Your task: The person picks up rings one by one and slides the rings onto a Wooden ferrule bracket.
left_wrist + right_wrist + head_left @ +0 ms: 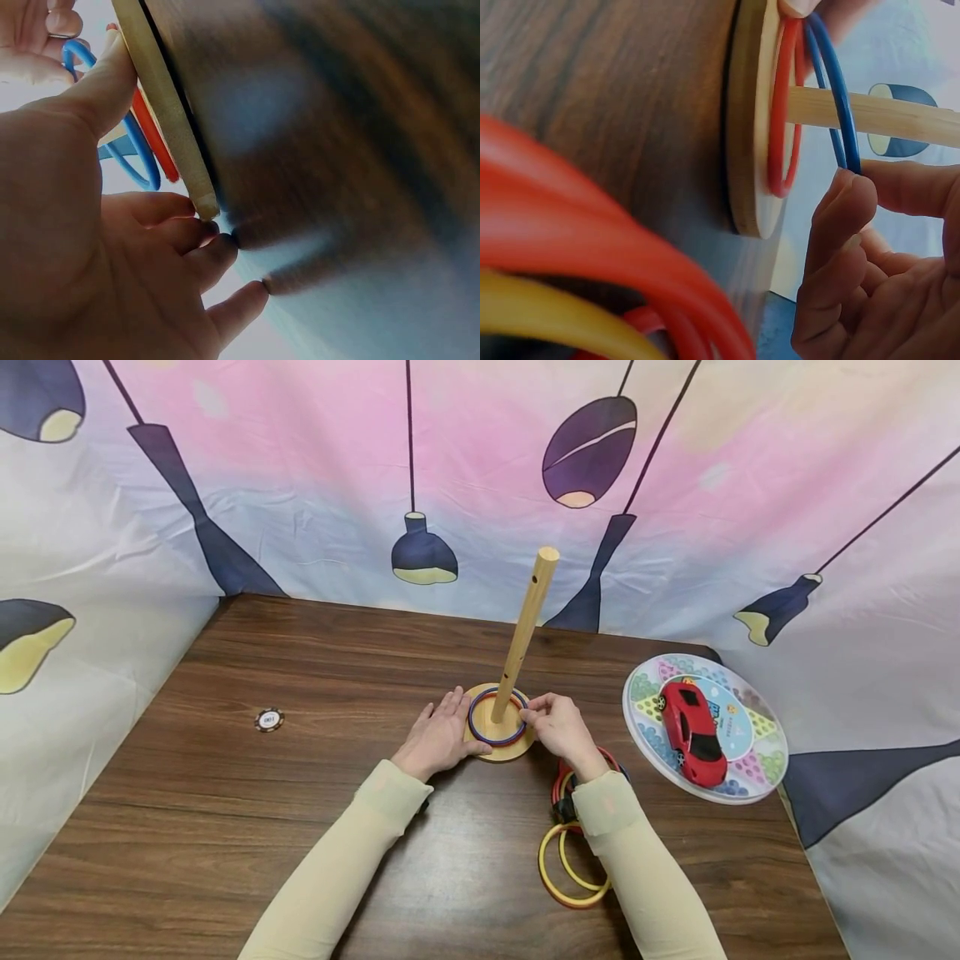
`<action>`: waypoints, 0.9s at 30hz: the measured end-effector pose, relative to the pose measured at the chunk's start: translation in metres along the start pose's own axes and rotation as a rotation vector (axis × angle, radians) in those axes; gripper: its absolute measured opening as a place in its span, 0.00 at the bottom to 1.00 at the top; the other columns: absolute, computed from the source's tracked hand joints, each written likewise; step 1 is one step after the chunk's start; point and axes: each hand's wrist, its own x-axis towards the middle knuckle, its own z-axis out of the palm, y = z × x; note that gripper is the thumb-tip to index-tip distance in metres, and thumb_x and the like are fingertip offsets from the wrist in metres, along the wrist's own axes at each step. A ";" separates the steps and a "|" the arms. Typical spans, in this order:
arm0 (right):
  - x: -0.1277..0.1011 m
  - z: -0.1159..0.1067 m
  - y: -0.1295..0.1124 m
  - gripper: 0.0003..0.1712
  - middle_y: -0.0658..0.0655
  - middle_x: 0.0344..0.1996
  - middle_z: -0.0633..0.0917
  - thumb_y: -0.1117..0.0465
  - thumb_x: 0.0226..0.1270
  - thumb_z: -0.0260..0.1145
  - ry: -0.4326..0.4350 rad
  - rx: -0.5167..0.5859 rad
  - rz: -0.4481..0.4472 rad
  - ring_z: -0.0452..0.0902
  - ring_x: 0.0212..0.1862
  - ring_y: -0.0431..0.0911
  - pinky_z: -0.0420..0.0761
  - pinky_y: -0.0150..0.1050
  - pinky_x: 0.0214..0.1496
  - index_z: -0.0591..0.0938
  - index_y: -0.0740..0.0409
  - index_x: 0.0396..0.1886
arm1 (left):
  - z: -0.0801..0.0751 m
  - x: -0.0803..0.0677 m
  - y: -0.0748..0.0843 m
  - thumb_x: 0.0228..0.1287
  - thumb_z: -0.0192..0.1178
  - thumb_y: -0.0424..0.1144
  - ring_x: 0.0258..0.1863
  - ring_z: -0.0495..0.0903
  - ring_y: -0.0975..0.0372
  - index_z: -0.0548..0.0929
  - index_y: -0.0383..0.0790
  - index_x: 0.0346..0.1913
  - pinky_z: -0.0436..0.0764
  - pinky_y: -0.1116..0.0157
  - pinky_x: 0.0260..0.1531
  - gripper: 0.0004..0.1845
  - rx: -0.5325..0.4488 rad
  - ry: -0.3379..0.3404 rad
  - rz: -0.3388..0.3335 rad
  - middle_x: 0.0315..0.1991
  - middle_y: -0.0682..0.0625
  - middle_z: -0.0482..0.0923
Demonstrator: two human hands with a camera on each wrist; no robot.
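Observation:
A round wooden base (pixel 517 753) carries an upright wooden peg (pixel 525 635). Around the peg's foot lies a red ring (pixel 780 105), close against the base. My right hand (pixel 561 727) pinches a blue ring (pixel 844 97) between thumb and fingertips; this ring also encircles the peg and stands slightly off the red one on that side. On the opposite side my left hand (pixel 438 739) rests beside the base with its fingers extended. Its thumb (pixel 109 82) lies over the base's edge near the rings, and its fingertips touch the tabletop.
Several red, yellow and blue rings lie in a loose pile under my right forearm, yellow ring (pixel 542 860) nearest. At right, a red toy car (pixel 692 735) sits on a round star-patterned game board (pixel 757 718). A poker chip (pixel 269 719) lies at left. Printed fabric (pixel 322 485) hangs behind the table.

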 end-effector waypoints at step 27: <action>-0.020 -0.017 0.001 0.18 0.63 0.32 0.81 0.56 0.71 0.61 -0.008 -0.061 -0.133 0.79 0.30 0.53 0.76 0.36 0.30 0.80 0.65 0.51 | 0.001 -0.001 0.001 0.62 0.58 0.64 0.75 0.47 0.50 0.51 0.31 0.76 0.51 0.47 0.71 0.52 0.015 0.011 0.000 0.76 0.37 0.45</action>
